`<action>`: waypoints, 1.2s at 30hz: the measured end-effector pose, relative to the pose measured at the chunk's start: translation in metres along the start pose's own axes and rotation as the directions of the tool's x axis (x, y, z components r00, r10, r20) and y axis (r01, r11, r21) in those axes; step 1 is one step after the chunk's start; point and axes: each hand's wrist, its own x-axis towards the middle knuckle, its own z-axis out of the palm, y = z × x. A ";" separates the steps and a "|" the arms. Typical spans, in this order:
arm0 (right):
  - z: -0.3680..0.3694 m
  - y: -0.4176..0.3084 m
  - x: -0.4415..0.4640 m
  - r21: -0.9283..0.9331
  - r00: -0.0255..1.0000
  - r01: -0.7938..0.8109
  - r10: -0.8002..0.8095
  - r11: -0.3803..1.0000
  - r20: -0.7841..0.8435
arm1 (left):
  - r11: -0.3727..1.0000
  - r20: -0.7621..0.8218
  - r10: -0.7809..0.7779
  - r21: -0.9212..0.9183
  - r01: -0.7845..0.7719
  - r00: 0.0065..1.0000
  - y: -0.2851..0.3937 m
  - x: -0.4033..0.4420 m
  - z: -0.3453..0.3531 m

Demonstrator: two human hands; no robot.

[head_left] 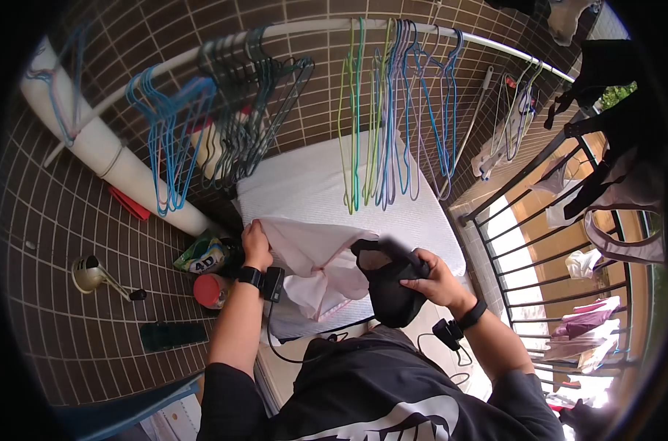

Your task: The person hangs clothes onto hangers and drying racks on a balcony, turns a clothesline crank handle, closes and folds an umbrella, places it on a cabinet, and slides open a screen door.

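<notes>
Left hand (257,246) grips cloth (295,242), right hand (438,281) bra (394,300), by the cover's (290,181) near edge; handling both seemingly calls for steady holds

Cloth (297,246) was thin and white with a faint pink cast and pink seam lines. It was slack, held at its upper left corner, creased toward its middle, lower part drooping in loose folds. Garment (394,300) was black and soft, its lower part rounded, cup-like. It was held up at the cloth's right side, overlapping it in view; upper end blurred. Contact between them could not be determined.
</notes>
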 end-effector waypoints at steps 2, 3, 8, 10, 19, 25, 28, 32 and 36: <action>-0.007 0.003 -0.028 0.424 0.973 0.127 -0.030 0.897 -0.227 | 0.989 -0.065 -0.088 -0.125 0.079 0.994 0.014 0.014 0.008; -0.011 -0.006 -0.045 0.573 0.964 0.180 -0.026 0.800 -0.266 | 0.990 -0.027 -0.111 -0.091 0.108 0.993 0.021 0.018 0.013; -0.057 0.060 -0.109 0.754 0.921 0.251 0.091 0.607 -0.380 | 0.532 0.509 -0.030 0.737 -0.418 0.860 -0.012 0.031 0.042; -0.047 0.051 -0.120 0.677 0.892 0.306 0.046 0.669 -0.449 | 0.091 0.630 0.415 0.689 -0.719 0.657 0.007 -0.033 0.068; -0.009 0.004 -0.138 0.596 0.960 0.135 0.044 0.792 -0.277 | 0.218 0.929 0.331 -0.244 -0.945 -0.163 0.081 -0.239 0.156; -0.024 0.006 -0.155 -0.087 0.905 0.020 -0.055 0.996 -0.422 | 0.342 0.944 0.220 -0.309 -0.887 -0.244 0.115 -0.296 0.211; -0.058 -0.002 -0.179 0.242 0.958 0.234 -0.182 0.942 -0.220 | 0.495 0.960 -0.023 -0.233 -0.837 -0.280 0.118 -0.314 0.236; -0.071 -0.015 -0.204 0.026 0.961 0.275 -0.275 0.961 -0.009 | 0.730 0.896 -0.319 0.026 -0.683 -0.308 0.103 -0.347 0.278; -0.114 0.005 -0.236 -0.395 0.885 0.072 -0.241 0.916 -0.398 | 0.818 0.956 -0.209 0.056 -0.573 -0.204 0.093 -0.373 0.302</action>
